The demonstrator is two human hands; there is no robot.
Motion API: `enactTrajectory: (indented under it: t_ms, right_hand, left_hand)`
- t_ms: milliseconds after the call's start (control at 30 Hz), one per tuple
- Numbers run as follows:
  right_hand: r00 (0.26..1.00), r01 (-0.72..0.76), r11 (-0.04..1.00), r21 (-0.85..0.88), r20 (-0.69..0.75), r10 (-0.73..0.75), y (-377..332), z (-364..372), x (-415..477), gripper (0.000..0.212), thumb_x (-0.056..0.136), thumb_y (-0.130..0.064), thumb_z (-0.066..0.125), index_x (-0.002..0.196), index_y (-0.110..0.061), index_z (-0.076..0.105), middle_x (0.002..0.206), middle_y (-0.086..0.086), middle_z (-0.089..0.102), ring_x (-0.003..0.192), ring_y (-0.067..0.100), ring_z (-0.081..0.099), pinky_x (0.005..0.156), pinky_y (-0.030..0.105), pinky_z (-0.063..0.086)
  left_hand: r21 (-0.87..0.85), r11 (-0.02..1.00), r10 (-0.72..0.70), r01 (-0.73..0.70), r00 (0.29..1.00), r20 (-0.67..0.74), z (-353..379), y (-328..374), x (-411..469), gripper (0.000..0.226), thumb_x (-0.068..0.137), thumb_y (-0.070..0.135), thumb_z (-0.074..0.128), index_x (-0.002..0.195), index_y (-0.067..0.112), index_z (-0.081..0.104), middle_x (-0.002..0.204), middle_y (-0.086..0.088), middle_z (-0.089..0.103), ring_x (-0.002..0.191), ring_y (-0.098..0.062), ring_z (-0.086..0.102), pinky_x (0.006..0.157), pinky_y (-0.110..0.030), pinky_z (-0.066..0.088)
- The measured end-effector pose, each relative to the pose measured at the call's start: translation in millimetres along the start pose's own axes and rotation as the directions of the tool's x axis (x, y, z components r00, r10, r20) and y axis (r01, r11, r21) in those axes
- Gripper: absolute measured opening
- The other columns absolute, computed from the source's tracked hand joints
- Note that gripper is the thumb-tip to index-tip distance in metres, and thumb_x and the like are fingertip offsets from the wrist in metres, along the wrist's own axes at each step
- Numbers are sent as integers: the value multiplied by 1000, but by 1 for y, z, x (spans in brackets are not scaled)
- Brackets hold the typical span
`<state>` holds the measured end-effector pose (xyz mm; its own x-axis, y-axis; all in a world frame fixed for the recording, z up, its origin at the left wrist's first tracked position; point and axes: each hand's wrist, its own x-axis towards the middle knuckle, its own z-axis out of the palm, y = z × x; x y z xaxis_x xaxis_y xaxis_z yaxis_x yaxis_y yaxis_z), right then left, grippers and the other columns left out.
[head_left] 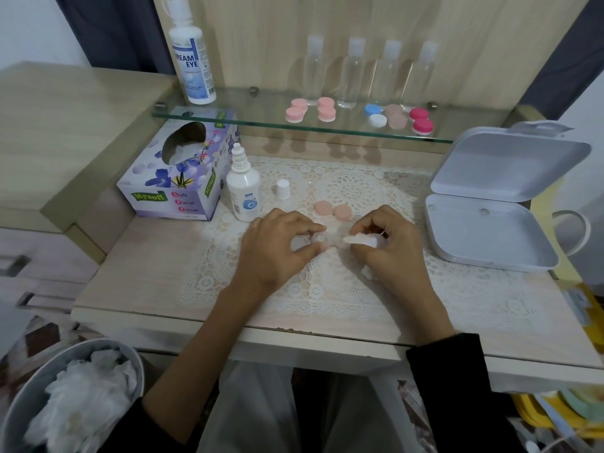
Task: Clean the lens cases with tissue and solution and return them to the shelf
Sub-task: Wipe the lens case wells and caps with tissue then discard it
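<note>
Across the middle of the picture is the table (147,263), with a white lace mat (327,289) on it. Above it, near the top, runs a glass shelf (261,120). At the right edge a white box (490,230) lies open. At the left stands a tissue box (176,171). In the lower left corner is a bin (75,397) full of crumpled tissues.

On the shelf, upper left, stands a big solution bottle (192,60). Beside it are four clear bottles (351,73), and in front of them five closed lens cases (375,114) in a row. A small solution bottle (243,191) stands on the table just right of the tissue box, with its cap (283,189) off and beside it.

In the middle of the picture, a person's two hands are low over the mat. The left grip (277,246) is curled and pinches a clear lens case (318,238) between thumb and fingers. The right grip (392,243) is curled around a rolled tissue (359,238). The tissue's pointy tip aims at the case and is very near it. I cannot tell if they touch. Two peach lids (333,209) lie on the mat just above the hands.

I think this is the wiping step for this one case. Next, the tip should go into a little cup and turn around gently while the left grip holds the case steady. After that the lids need to go back on, and the case goes up on the shelf.
</note>
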<state>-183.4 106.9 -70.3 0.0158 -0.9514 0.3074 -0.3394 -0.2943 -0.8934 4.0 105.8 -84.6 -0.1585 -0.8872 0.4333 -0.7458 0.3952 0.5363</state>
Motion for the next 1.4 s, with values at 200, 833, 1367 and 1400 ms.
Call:
enactTrajectory:
  t_ms: [200, 833, 1367, 1400]
  right_hand:
    - [999, -31, 988, 149, 30, 26, -2, -1, -2, 24, 74, 1, 70, 79, -22, 71, 86, -5, 65, 86, 16, 60, 76, 39, 46]
    - [987, -155, 939, 307, 91, 133, 2, 0, 0, 11, 80, -2, 75, 88, -4, 69, 75, -1, 66, 70, 9, 61, 60, 22, 49]
    - [972, 223, 961, -163, -32, -231, 2, 17, 5, 29, 76, 5, 66, 101, -8, 74, 95, 2, 61, 92, 9, 59, 78, 15, 44]
    - [966, 255, 950, -182, -1, -259, 1, 19, 4, 33, 76, 8, 61, 104, -6, 73, 97, 3, 61, 92, 9, 58, 79, 14, 44]
  left_hand:
    - [87, 992, 96, -90, 993, -66, -2, 2, -4, 34, 88, 51, 50, 99, 29, 74, 92, 14, 70, 84, -8, 59, 65, -27, 47]
    - [55, 993, 107, -106, 994, -29, -1, 0, -4, 31, 82, 39, 64, 108, 21, 66, 93, 12, 61, 85, -5, 51, 72, -21, 40]
    - [-44, 997, 70, -68, 996, 48, 6, -5, 3, 48, 81, 53, 51, 100, 14, 71, 91, 8, 58, 87, -10, 48, 79, -28, 40]
    - [-43, 997, 70, -68, 996, 52, 6, -4, 3, 45, 81, 52, 51, 95, 14, 71, 89, 8, 57, 85, -11, 48, 77, -29, 40]
